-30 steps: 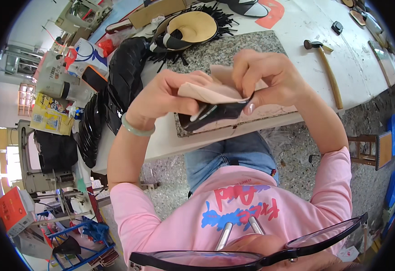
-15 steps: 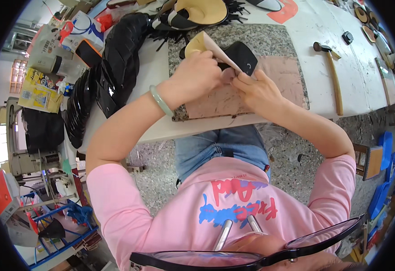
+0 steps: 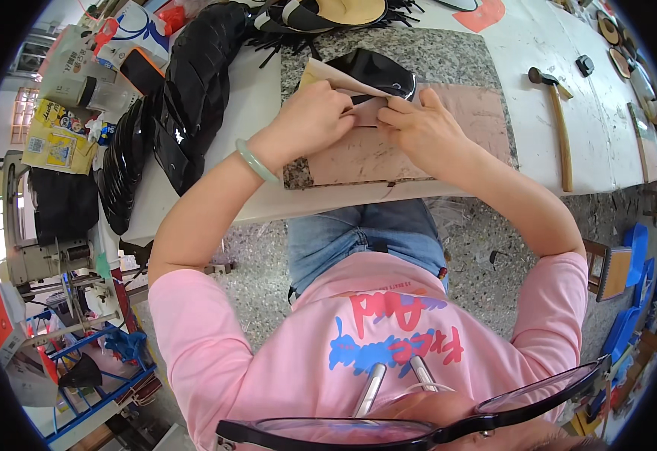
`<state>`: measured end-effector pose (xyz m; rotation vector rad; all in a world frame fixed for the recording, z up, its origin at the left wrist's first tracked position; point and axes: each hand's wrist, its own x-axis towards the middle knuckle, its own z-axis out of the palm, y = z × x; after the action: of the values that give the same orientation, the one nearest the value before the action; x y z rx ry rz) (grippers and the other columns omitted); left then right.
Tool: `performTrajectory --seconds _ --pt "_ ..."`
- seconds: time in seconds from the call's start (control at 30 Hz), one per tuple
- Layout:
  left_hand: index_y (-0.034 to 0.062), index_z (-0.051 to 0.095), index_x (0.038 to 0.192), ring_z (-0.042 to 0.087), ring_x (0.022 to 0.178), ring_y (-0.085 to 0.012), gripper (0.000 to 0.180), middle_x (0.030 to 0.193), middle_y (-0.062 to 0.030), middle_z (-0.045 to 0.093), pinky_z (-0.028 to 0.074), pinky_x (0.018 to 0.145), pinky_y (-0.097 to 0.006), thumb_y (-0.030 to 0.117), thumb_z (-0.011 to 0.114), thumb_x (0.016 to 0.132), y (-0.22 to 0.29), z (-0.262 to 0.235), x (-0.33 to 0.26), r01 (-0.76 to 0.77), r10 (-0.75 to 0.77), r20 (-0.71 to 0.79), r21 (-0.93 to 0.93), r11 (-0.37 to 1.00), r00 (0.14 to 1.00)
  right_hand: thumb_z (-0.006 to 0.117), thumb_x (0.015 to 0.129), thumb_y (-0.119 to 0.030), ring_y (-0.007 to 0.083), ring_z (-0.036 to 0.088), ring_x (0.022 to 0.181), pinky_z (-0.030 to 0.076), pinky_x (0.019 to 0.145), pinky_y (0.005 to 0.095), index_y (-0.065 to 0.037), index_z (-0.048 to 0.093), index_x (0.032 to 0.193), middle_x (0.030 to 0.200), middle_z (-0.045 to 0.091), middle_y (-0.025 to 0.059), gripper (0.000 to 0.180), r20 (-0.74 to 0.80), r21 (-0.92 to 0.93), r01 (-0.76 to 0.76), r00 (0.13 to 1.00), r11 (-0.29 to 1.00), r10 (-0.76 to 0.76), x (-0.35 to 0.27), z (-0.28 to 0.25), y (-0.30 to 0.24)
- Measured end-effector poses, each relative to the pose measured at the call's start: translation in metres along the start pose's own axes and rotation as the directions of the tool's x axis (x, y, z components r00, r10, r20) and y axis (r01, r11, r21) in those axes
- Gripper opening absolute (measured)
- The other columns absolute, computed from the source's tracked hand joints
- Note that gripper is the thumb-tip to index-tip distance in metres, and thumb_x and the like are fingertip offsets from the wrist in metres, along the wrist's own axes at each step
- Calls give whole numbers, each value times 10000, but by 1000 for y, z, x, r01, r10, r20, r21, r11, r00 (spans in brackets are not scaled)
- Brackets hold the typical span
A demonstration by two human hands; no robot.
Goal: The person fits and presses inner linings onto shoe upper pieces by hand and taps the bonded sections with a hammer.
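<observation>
While both hands' fingers pinch the tan piece (image 3: 347,90), it covers a black shoe upper (image 3: 377,69).

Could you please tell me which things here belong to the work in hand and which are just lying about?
In hand:
left hand
right hand
tan leather piece
black shoe upper
pink work board

Lying about:
hammer
stack of black uppers
green bangle
</observation>
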<state>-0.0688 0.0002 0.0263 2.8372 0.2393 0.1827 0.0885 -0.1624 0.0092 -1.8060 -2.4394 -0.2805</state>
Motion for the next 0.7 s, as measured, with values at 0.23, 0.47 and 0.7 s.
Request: performTrajectory --seconds 0.23,0.47,0.7 --pt "59 666 801 599 796 -300 174 756 -127 631 471 725 -429 231 645 827 -4 -5 -7 -27 33 -25 192 981 999 606 755 -139 120 512 1016 342 830 331 -114 694 925 981 553 -45 193 -102 -5 -18 995 1000 18 9 11 -7" --pt "73 656 808 624 791 -276 168 723 -91 639 466 714 -416 241 662 812 -4 3 -8 -62 68 -3 395 917 998 590 790 -164 111 521 1006 369 799 305 -154 702 992 990 547 -42 231 -189 32 -21 982 999 26 17 16 -9" --pt "62 639 738 658 673 -251 126 688 -99 666 446 694 -381 176 614 786 -11 -6 -10 17 -16 -5 167 986 1000 602 791 -173 128 521 1003 374 820 307 -159 716 951 992 550 -41 197 -272 70 8 962 998 11 22 19 -6"
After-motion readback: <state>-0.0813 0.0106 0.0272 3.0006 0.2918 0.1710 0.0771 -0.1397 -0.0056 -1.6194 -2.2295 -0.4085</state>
